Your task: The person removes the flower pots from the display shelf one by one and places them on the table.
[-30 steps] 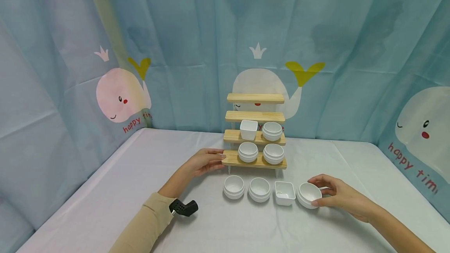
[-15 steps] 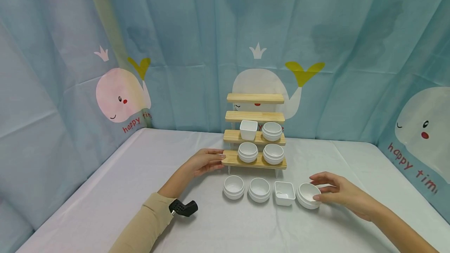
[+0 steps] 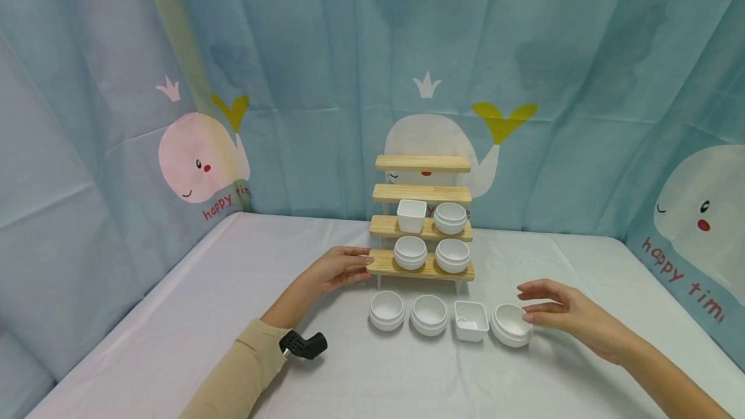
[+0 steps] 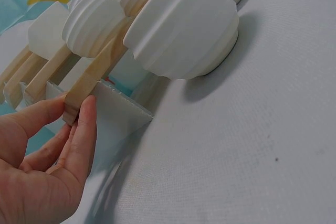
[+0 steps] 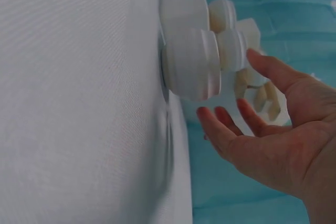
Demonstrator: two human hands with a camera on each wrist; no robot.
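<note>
Sleeve (image 3: 241, 367) of beige cloth covers the left forearm at the near edge of the white table (image 3: 174, 315), with a small black device (image 3: 304, 344) lying just beside the cuff. Farther in, four white bowls stand in a row on the cloth: two round bowls (image 3: 387, 309), a square bowl (image 3: 471, 320), and a rightmost round bowl (image 3: 511, 324). Right hand (image 3: 561, 315) hovers just beside that rightmost bowl with fingers spread and only loosely bent, gripping nothing; the right wrist view shows a gap between its fingers (image 5: 223, 129) and the bowl's side (image 5: 191, 64). Left hand (image 3: 337, 268) holds the left end of the lowest plank of the wooden step shelf (image 3: 423, 231), thumb and fingertips (image 4: 84, 124) pinching the plank's end. That lowest step carries two round ribbed bowls (image 3: 410, 251); the step above holds a square cup (image 3: 411, 214) and another round bowl (image 3: 451, 217), and the top two steps are bare wood. Behind everything hangs a blue whale-print curtain (image 3: 326, 70).
</note>
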